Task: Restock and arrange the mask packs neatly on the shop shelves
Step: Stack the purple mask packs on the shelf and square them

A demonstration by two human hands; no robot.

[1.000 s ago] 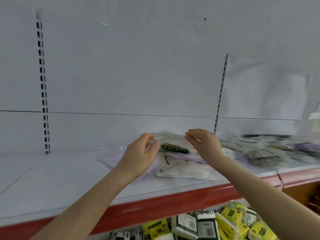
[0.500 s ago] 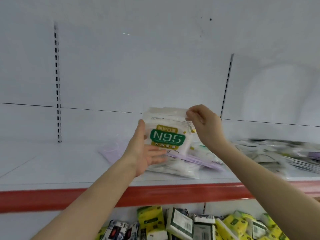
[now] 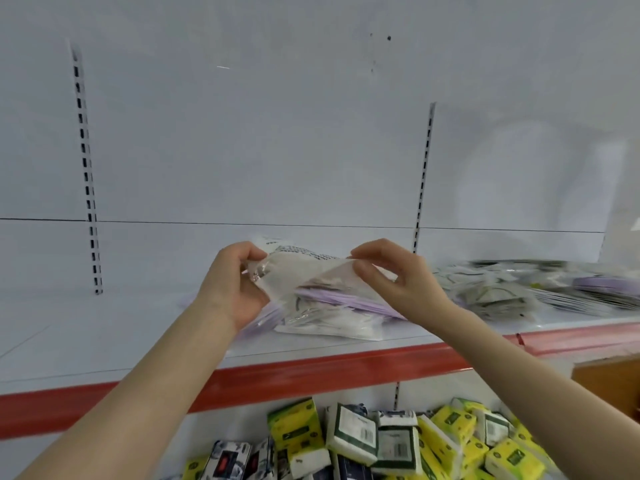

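Observation:
Both hands hold one clear mask pack (image 3: 300, 268) with white masks inside, just above the white shelf (image 3: 104, 327). My left hand (image 3: 232, 285) grips its left edge, and my right hand (image 3: 398, 279) pinches its right edge between thumb and fingers. The pack now lies tilted, its printed back facing up. Under it sits a small pile of mask packs (image 3: 332, 313), white and lilac ones, flat on the shelf.
A blurred heap of more mask packs (image 3: 512, 289) spreads along the shelf to the right. The shelf has a red front rail (image 3: 311, 372). Below it lie several yellow and white tissue packs (image 3: 381, 441). Slotted uprights run up the white back panel.
The pack stood upright with its green N95 label facing me; it has since been tipped flat and lowered toward the pile. My left hand went from supporting it to gripping its edge.

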